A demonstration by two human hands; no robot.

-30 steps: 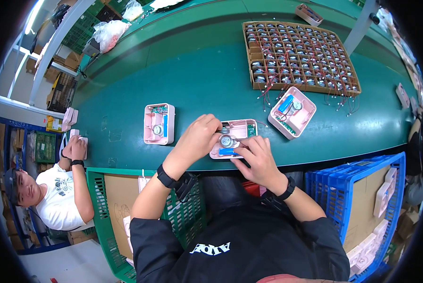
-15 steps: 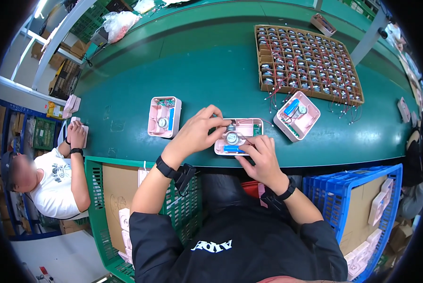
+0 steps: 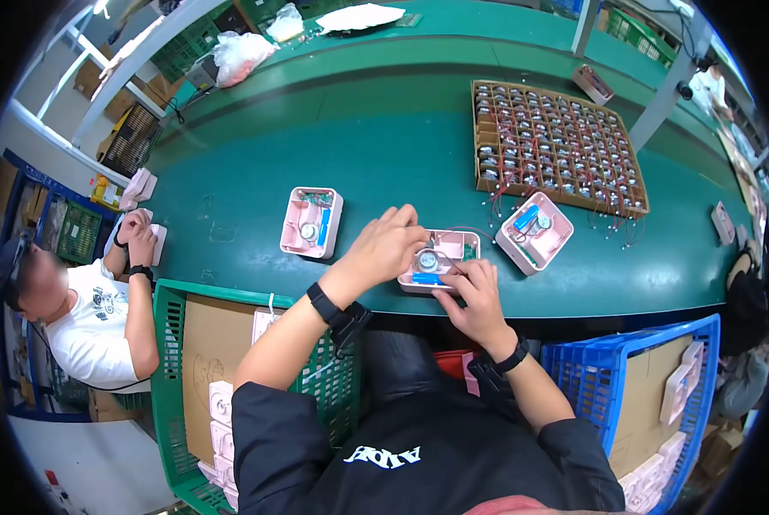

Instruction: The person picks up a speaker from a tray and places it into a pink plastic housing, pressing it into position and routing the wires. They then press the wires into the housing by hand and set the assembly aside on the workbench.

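A pink plastic housing lies near the table's front edge, under both my hands. Inside it are a small round speaker, a blue cylindrical battery and a green circuit board. My left hand is bent over the housing's far left corner, fingers pinched together; whatever is between them is hidden. At the near right corner, my right hand grips the housing wall, thumb on the front and fingertips over the inside. A thin wire runs past its fingertips.
Similar housings stand left and right. Behind sits a divided cardboard tray of wired speakers. A green crate and blue crate with pink parts flank me. Another person works at far left.
The view has shifted, so the table appears lower in it. My left fingers have closed in over the housing's corner; my right hand keeps its place at the near right.
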